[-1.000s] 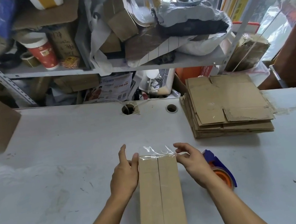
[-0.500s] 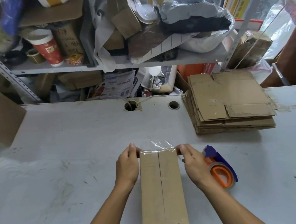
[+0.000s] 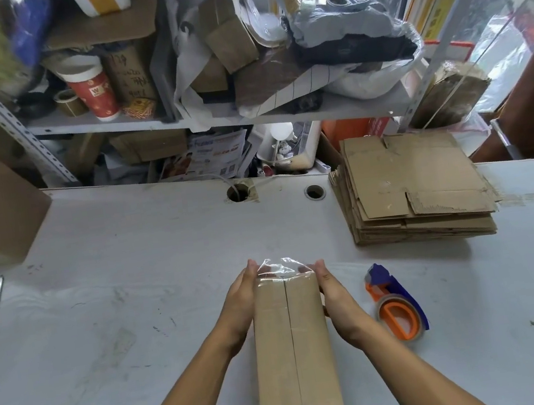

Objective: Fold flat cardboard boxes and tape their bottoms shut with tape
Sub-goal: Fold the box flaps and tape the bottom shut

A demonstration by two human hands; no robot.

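white table [image 3: 138,325] | one box [image 3: 295,354] | two hands flanking | one tape dispenser [image 3: 397,304]

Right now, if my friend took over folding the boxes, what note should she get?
Left hand: flat against the left side of the box, fingers straight.
Right hand: flat against the right side, same way.
The box stands bottom up on the table, clear tape along the middle seam with a loose end sticking up past the far edge.
The tape dispenser lies to the right; the stack of flat boxes waits behind it.
Done: seam taped.
Left: press the loose end down, then start the next flat box.
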